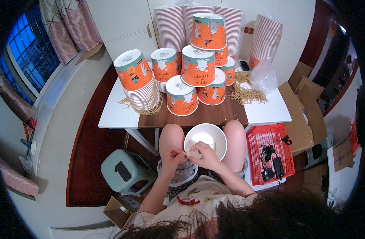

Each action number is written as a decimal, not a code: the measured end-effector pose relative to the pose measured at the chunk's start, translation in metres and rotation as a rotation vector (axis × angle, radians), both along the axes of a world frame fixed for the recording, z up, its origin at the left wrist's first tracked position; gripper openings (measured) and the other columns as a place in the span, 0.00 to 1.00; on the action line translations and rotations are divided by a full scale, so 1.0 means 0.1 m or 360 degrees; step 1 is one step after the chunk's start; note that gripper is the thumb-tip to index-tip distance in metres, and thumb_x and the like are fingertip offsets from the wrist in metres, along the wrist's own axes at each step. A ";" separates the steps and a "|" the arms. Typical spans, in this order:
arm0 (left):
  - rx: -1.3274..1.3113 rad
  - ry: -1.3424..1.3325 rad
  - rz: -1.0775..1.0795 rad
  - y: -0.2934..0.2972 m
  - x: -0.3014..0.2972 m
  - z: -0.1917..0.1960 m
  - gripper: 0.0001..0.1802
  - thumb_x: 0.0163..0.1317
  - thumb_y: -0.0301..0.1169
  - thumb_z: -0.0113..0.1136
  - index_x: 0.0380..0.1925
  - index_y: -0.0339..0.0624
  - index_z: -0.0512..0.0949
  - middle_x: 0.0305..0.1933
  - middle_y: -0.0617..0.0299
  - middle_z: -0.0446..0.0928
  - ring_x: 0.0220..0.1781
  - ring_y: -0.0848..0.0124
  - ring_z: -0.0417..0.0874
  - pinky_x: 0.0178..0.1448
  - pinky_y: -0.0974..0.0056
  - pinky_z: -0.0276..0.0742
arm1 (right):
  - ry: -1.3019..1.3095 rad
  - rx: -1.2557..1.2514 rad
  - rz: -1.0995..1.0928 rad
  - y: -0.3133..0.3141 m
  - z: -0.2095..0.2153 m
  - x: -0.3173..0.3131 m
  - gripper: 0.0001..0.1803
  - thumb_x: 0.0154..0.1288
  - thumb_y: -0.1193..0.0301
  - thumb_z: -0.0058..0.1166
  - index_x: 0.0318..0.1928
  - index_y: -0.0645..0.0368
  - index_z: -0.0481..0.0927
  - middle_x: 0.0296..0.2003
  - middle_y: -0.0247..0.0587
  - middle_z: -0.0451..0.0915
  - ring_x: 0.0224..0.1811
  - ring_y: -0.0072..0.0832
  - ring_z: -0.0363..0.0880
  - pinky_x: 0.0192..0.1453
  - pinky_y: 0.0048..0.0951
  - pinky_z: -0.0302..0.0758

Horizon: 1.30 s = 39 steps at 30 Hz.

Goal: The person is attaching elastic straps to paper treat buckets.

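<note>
White inside and round, the bucket (pixel 205 140) rests open-side up on the person's lap, between the knees and just below the table (pixel 266 111) edge. The left hand (pixel 172 156) and right hand (pixel 205 155) meet at its near rim, fingertips pinched narrow on a thin string (pixel 216 141) that runs up across the bucket's mouth; it seems to pass through the rim, though the view is too small to be sure. On the table stand orange printed buckets (pixel 197 65), upturned and piled, with tall stacks (pixel 171 26) of nested ones behind. A tangle of strings (pixel 246 93) lies to the right beside a clear bag (pixel 263 75). To the right of the knees sits a red basket (pixel 270 157) with black cables, and a green stool (pixel 124 171) stands to the left.
</note>
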<state>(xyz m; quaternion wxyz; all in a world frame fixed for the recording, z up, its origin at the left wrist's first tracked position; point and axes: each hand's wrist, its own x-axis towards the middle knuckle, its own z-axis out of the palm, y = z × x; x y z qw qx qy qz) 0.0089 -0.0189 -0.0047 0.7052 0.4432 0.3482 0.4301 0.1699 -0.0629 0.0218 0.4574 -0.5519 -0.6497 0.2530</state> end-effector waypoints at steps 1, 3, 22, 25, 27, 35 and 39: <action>-0.0017 -0.0017 -0.0012 0.00 0.00 0.01 0.06 0.55 0.19 0.53 0.28 0.41 0.67 0.31 0.62 0.74 0.32 0.78 0.75 0.38 0.74 0.74 | -0.0058 0.0105 0.0022 0.00 -0.05 0.00 0.08 0.45 0.70 0.59 0.28 0.55 0.75 0.27 0.40 0.72 0.32 0.36 0.73 0.36 0.33 0.68; -0.0034 -0.0033 -0.0025 0.00 0.01 0.01 0.06 0.55 0.19 0.53 0.28 0.41 0.67 0.31 0.62 0.74 0.32 0.78 0.75 0.38 0.75 0.73 | -0.0115 0.0210 0.0042 0.01 -0.12 -0.01 0.08 0.45 0.70 0.59 0.28 0.56 0.76 0.26 0.39 0.72 0.31 0.36 0.73 0.36 0.33 0.68; 0.0604 0.0762 0.0055 -0.05 -0.10 0.25 0.04 0.53 0.24 0.58 0.28 0.36 0.73 0.25 0.64 0.77 0.29 0.81 0.75 0.33 0.75 0.72 | -0.0051 -0.0033 0.0151 0.04 -0.15 -0.01 0.05 0.51 0.71 0.55 0.30 0.57 0.79 0.26 0.42 0.78 0.27 0.35 0.78 0.32 0.30 0.73; 0.0551 0.0676 0.0019 -0.05 -0.09 0.27 0.04 0.53 0.25 0.57 0.27 0.36 0.74 0.25 0.63 0.77 0.29 0.81 0.76 0.33 0.75 0.72 | -0.0054 -0.0059 0.0119 0.05 -0.16 -0.01 0.05 0.50 0.71 0.56 0.30 0.56 0.80 0.25 0.42 0.78 0.26 0.33 0.78 0.31 0.28 0.73; 0.0495 0.0623 0.0001 -0.06 -0.09 0.29 0.04 0.54 0.26 0.57 0.27 0.36 0.74 0.25 0.63 0.77 0.28 0.81 0.76 0.33 0.75 0.72 | -0.0065 -0.0047 0.0104 0.05 -0.18 0.00 0.05 0.50 0.71 0.56 0.30 0.56 0.80 0.25 0.42 0.78 0.26 0.33 0.78 0.30 0.28 0.73; 0.1205 0.1169 -0.0086 0.04 -0.13 0.10 0.11 0.50 0.23 0.56 0.35 0.44 0.77 0.31 0.60 0.73 0.31 0.67 0.76 0.35 0.67 0.71 | 0.0034 -0.0063 0.0098 0.01 -0.13 0.07 0.05 0.51 0.74 0.57 0.31 0.58 0.81 0.26 0.41 0.78 0.26 0.27 0.77 0.29 0.24 0.71; 0.1552 0.1175 -0.0019 0.07 -0.08 0.03 0.11 0.47 0.23 0.58 0.33 0.44 0.77 0.32 0.59 0.70 0.34 0.63 0.74 0.37 0.64 0.71 | -0.0009 -0.0020 0.0100 0.01 -0.13 0.08 0.05 0.53 0.74 0.55 0.32 0.59 0.80 0.27 0.41 0.78 0.27 0.29 0.77 0.31 0.25 0.72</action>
